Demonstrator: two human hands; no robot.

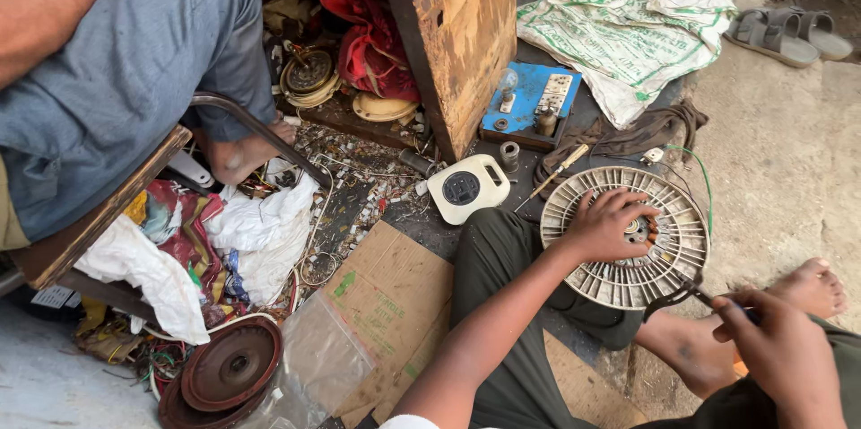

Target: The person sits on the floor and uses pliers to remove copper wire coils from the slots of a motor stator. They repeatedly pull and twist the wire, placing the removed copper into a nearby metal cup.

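Observation:
A round, dirty white slotted fan grille (668,248) rests on my lap and the ground. My left hand (606,223) presses down on its middle, fingers spread around the metal hub (639,230). My right hand (782,353) is closed on the handles of dark pliers (674,294), whose jaws meet the grille's near rim. My bare feet (812,286) lie beside the grille.
Another person sits on a chair (99,214) at left. A wooden bench (453,26), white extension socket (466,187), blue switch board (529,102), screwdriver (552,173), sack (628,26), cardboard (395,303), rags, wires and dark red discs (229,366) lie around.

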